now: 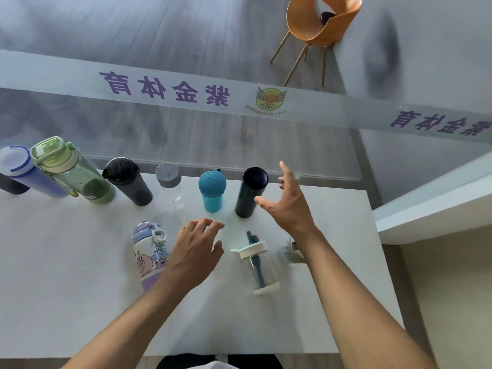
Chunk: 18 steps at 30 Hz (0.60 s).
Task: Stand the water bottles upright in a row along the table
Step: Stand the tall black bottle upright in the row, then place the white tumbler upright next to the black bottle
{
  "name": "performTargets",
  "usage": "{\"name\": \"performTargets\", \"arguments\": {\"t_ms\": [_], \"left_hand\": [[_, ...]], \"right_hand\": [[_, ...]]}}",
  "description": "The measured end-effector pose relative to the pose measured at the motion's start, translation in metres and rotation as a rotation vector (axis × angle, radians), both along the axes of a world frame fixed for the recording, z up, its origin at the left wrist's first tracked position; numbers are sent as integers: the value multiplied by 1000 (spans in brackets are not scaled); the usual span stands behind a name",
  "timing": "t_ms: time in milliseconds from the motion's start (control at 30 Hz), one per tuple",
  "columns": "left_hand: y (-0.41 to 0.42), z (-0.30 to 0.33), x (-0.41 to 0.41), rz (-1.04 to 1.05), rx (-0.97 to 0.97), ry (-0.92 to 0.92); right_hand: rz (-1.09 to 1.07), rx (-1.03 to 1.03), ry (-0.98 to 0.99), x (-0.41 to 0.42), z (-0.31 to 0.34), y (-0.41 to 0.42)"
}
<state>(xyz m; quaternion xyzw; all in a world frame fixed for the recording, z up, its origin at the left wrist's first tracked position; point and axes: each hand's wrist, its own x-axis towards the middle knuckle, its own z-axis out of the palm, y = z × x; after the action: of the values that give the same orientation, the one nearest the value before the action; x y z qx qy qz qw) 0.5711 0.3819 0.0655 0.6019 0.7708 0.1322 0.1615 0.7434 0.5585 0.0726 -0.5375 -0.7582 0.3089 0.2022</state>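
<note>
Several bottles stand upright in a row along the far edge of the white table: a purple one, a green one, a dark grey one, a clear one with a grey cap, a teal one and a black one. Nearer me, a cartoon-printed bottle and a clear straw bottle lie on their sides. A pale bottle is partly hidden behind my right forearm. My left hand hovers open between the lying bottles. My right hand is open just right of the black bottle.
A glass wall with purple lettering runs right behind the table's far edge. An orange chair stands beyond it. The table's right edge drops off beside a white ledge.
</note>
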Motion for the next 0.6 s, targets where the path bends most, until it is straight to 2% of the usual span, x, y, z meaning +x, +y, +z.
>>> {"name": "performTargets", "arguments": {"t_ms": [367, 600], "left_hand": [[29, -14, 56, -29, -44, 3], [41, -37, 93, -137, -160, 68]], "right_hand": [[-35, -34, -113, 97, -26, -23], [66, -131, -176, 130, -42, -41]]}}
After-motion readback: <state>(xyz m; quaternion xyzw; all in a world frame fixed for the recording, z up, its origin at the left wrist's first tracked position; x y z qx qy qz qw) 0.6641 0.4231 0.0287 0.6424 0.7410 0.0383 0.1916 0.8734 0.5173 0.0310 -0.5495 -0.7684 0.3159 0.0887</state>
